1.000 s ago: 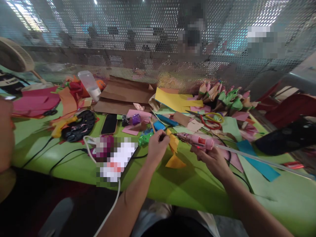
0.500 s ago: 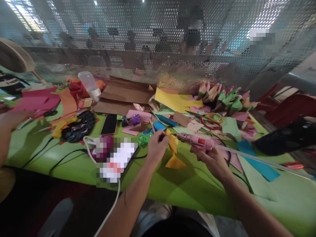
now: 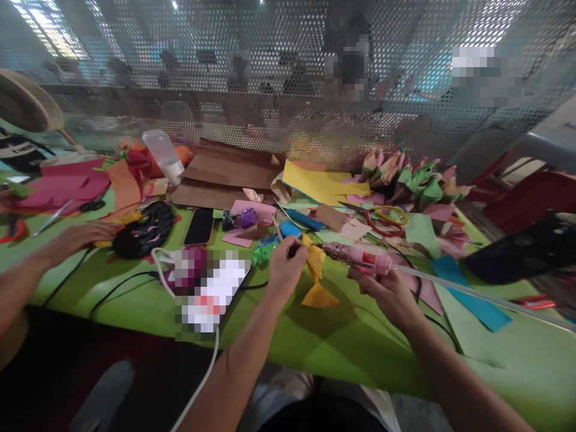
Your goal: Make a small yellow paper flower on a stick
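Observation:
Between the fingers of my left hand (image 3: 288, 264) is a thin stick (image 3: 277, 228) with a yellow paper piece (image 3: 314, 258) at its side. My right hand (image 3: 382, 291) is wrapped round a pink glue gun (image 3: 357, 257), whose nozzle points left and touches or nearly touches the yellow paper. A long clear glue stick (image 3: 463, 288) runs out of the gun's back to the right. On the table below the paper lies a loose orange-yellow piece (image 3: 319, 296). Green foil (image 3: 264, 252) sits just left of my left hand.
A co-worker's hand (image 3: 85, 234) is on a yellow glue gun at the left, by a black round tray (image 3: 150, 231). Scissors (image 3: 382, 219), paper flowers (image 3: 414, 174) and brown paper (image 3: 225, 174) lie behind. A lit phone (image 3: 218, 294) and cables are at the left front.
At the left, the co-worker's arm has come forward and its hand now reaches the yellow glue gun. My own two hands and the glue gun stay almost still.

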The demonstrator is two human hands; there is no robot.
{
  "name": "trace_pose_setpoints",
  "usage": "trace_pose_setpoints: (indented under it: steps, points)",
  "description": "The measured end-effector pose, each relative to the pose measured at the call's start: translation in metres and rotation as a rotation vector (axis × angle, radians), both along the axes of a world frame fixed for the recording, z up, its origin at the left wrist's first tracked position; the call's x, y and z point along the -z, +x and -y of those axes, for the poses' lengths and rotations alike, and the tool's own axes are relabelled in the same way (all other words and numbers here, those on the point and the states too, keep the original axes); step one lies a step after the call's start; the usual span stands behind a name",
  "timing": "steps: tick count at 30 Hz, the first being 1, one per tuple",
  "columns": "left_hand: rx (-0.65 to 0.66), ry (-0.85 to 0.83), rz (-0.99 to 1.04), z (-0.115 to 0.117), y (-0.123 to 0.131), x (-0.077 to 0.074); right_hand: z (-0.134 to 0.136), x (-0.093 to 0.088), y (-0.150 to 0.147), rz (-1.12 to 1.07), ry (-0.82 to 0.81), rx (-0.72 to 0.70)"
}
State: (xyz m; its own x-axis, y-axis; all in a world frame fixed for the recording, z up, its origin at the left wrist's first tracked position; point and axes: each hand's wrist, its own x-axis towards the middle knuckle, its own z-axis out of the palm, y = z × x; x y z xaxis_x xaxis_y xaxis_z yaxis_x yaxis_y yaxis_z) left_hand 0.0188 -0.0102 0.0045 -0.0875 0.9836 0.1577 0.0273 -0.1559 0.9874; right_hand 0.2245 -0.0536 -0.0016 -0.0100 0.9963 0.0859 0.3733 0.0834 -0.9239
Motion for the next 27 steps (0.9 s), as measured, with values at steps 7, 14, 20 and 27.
trace_pose_setpoints:
  steps: [7, 14, 20, 27]
  points:
    - [-0.061, 0.008, -0.007, 0.0016, -0.002, -0.0016, 0.0002, -0.0012, 0.0006, -0.003, 0.005, 0.004]
    - [-0.045, 0.017, -0.019, 0.0016, -0.0018, -0.003, -0.001, -0.0005, 0.0008, 0.035, -0.003, 0.013]
    - [-0.065, 0.017, -0.025, 0.0026, -0.0022, -0.005, -0.0009, -0.0005, 0.0006, 0.022, -0.018, -0.004]
    - [-0.008, 0.037, -0.051, 0.0035, -0.0001, -0.0038, -0.0002, -0.0027, 0.0, 0.045, 0.011, 0.009]
